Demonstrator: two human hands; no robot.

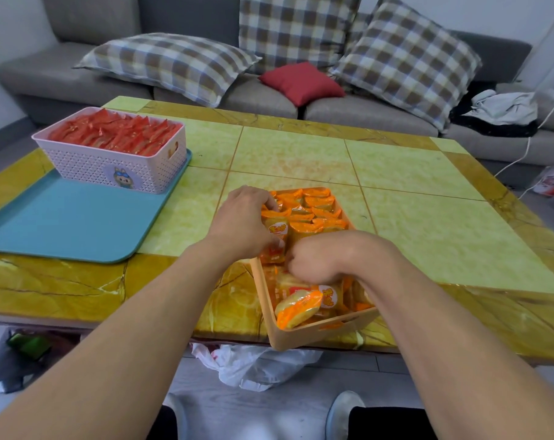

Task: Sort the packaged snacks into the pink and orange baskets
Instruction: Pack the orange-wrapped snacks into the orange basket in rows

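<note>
The orange basket (320,336) sits at the table's near edge, full of orange and yellow snack packs (320,206). My left hand (243,223) reaches into its left side, fingers curled round a standing row of packs (277,231). My right hand (313,260) is bent down into the middle of the basket, fingers curled among the packs; what they hold is hidden. One pack (297,308) lies loose on top near the front. The pink basket (110,165) at the far left holds several red snack packs (113,134).
The pink basket stands on a teal tray (66,223) on the yellow-green tiled table (428,217). A grey sofa (364,112) with checked cushions lies behind. White plastic bags (253,366) lie on the floor under the table's near edge, by my shoes.
</note>
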